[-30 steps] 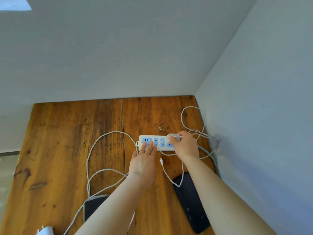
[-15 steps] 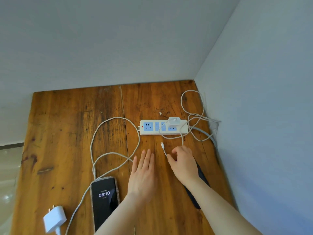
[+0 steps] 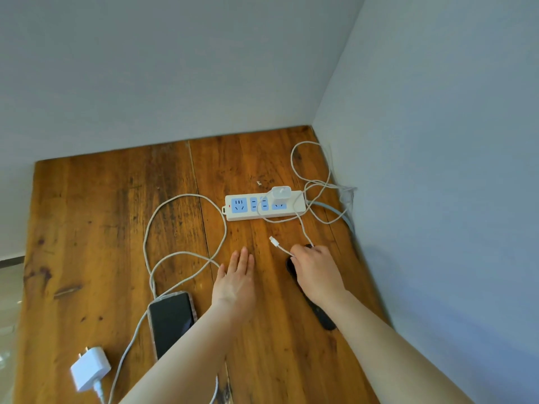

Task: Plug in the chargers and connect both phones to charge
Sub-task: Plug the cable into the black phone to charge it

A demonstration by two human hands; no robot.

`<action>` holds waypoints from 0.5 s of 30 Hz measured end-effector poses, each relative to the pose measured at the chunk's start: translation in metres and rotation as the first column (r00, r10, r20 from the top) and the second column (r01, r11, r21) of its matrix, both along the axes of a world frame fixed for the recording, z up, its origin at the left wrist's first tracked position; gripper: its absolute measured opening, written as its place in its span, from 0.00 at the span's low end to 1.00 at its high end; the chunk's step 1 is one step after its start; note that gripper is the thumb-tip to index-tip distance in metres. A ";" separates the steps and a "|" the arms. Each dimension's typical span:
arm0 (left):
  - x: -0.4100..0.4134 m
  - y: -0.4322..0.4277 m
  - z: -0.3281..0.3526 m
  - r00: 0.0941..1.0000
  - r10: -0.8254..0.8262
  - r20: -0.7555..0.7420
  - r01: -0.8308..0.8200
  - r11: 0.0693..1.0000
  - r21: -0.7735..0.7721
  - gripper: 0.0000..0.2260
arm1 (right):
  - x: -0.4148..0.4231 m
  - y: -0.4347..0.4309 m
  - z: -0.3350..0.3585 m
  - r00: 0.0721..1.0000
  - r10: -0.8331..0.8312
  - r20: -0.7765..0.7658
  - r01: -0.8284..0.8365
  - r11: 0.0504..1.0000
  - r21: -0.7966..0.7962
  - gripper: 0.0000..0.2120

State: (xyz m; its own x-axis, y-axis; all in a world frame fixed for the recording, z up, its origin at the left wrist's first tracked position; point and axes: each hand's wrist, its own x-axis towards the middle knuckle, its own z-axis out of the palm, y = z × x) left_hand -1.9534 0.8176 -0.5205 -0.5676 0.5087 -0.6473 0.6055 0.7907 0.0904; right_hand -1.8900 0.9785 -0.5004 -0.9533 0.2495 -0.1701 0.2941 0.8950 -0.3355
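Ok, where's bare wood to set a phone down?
Free: the far left of the table, left of the cable loop, and the near strip between both forearms. Crowded: around the power strip and the cable tangle by the right wall.

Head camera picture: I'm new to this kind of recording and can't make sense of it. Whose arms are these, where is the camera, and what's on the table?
No machine here: a person wears a wide-angle camera on the head, looking down at their own bare arms over a wooden table in a corner.

Far side: a white power strip with one white charger plugged in. Its cable ends in a free plug.

The right hand pinches that cable just behind the plug, above a dark phone it mostly hides.

The left hand is open, fingers straight, holding nothing.

Near left: a second phone, screen dark, and an unplugged charger with a long looping cable.
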 end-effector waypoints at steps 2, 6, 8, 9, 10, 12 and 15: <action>0.001 0.005 0.005 1.000 0.010 0.001 -0.010 1.000 -0.010 0.31 | 0.016 0.012 0.008 0.999 0.007 0.052 -0.008 1.000 0.019 0.09; 0.029 0.023 0.012 0.967 0.245 0.069 -0.254 0.950 0.181 0.29 | 0.055 0.033 0.019 0.982 -0.076 0.172 0.066 0.996 0.062 0.09; 0.057 0.037 0.012 0.922 0.364 0.132 -0.387 0.874 0.295 0.29 | 0.076 0.041 0.021 0.976 -0.076 0.204 0.056 0.993 0.102 0.09; 0.073 0.044 0.011 0.903 0.405 0.147 -0.430 0.841 0.329 0.29 | 0.086 0.045 0.021 0.972 -0.080 0.220 0.053 0.991 0.126 0.10; 0.088 0.052 0.010 0.884 0.441 0.157 -0.467 0.811 0.352 0.30 | 0.097 0.048 0.022 0.968 -0.090 0.236 0.056 0.987 0.148 0.10; 0.114 0.068 0.006 0.831 0.518 0.203 -0.555 0.746 0.368 0.33 | 0.116 0.053 0.022 0.955 -0.128 0.266 0.085 0.982 0.167 0.10; 0.140 0.091 0.004 0.694 0.664 0.276 -0.718 0.612 0.332 0.41 | 0.145 0.057 0.024 0.936 -0.196 0.292 0.161 0.977 0.140 0.10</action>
